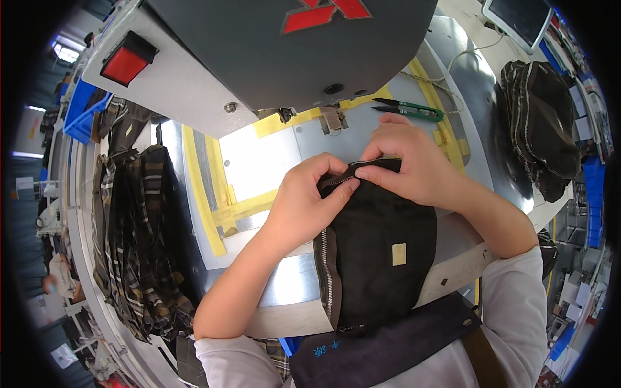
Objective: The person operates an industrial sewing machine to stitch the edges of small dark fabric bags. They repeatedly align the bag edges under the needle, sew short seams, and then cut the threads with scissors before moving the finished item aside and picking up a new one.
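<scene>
A dark brown fabric panel with a metal zipper along its left side hangs over the table's near edge. A small cream label sits on it. My left hand pinches the panel's far edge between thumb and fingers, by the zipper's end. Close beside it, my right hand grips the same edge, thumb and forefinger pressed together on the fabric. The two hands almost touch. What lies between the fingertips is partly hidden.
Ahead stands a dark sewing machine head with a red switch. Green thread snips lie behind my right hand. Plaid fabric pieces are piled at left. Stacked dark zippered pieces lie at right. Yellow tape marks the metal plate.
</scene>
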{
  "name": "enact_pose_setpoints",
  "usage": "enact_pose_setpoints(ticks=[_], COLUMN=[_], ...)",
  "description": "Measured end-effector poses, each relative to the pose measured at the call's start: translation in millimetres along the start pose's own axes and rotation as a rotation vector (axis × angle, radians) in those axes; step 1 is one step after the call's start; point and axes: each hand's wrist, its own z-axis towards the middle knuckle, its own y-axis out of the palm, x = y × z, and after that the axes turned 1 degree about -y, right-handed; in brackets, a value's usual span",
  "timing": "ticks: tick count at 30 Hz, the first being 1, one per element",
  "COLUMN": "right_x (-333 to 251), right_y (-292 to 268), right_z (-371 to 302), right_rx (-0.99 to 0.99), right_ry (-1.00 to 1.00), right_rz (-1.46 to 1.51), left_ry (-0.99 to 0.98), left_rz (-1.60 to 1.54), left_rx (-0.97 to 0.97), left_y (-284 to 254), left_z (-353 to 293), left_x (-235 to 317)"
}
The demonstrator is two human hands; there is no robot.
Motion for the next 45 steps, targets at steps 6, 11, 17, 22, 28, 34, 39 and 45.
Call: enact_pose_setpoints(ticks=[6,11,17,22,28,34,39,45], right_x=[-0.7,0.8,1.6,-0.7,0.8,0.4,3.7,13.9], right_y=[2.2,-1.5,-3.1,-1.0,0.0,-0.2,3.2,5.8], right_z=[-1.2,0.5,0.4,-0.8,-1.3,1.7,15.7,36.8], right_rx=[0.005,-0.058,-0.074,-0.041,-0.023,0.031,0.013,-0.038], right_ry=[-0.008,-0.001,0.016,0.022,-0.001,0.104,0.26,0.254], right_rz=[0.045,0.051,0.045,0.007,-0.022,0.188,0.183,-0.09], left_ry=[0.06,0.007,-0.079,-0.098,-0.009,0.037,0.376,0.048], left_rz=[0.022,0.027,-0.152,-0.139,-0.143,-0.084,0.326,0.365], left_rx=[0.104,0.01,-0.103,-0.116,-0.069,0.019,0.264,0.403], left_y=[4.2,-5.0,-13.4,-15.0,-8.5,-3.9,-10.7,-7.0], left_z=[-1.7,-0.4,4.3,4.8,3.3,1.9,14.2,23.5], left_x=[-1.9,1.6,-5.7,-3.0,-6.8,-8.4,-19.2,-10.0])
